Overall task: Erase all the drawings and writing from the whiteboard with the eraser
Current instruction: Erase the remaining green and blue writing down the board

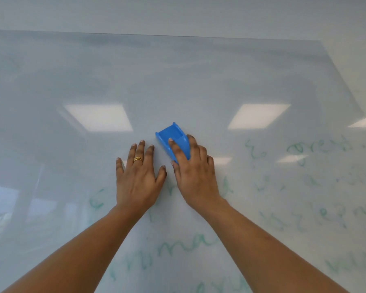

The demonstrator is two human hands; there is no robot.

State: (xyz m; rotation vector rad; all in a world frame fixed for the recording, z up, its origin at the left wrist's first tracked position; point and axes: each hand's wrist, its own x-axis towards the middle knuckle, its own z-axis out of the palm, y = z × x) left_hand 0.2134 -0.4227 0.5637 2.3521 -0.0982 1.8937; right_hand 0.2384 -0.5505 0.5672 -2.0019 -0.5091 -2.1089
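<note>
The fingers (174, 148) of the right hand (195, 174) are clamping round the blue eraser (171, 134), holding it against the middle of the whiteboard (178, 81) and covering its near end. The left hand (137, 180) is lying flat just beside it, fingers spread apart. Faint green writing (178, 248) is showing below and to the right, mostly unreadable and running off the edges.

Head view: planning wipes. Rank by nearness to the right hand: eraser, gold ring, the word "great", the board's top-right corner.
1. Eraser, held by right hand.
2. Gold ring, on left hand.
3. "great", far right.
4. Board corner, top right.
</note>
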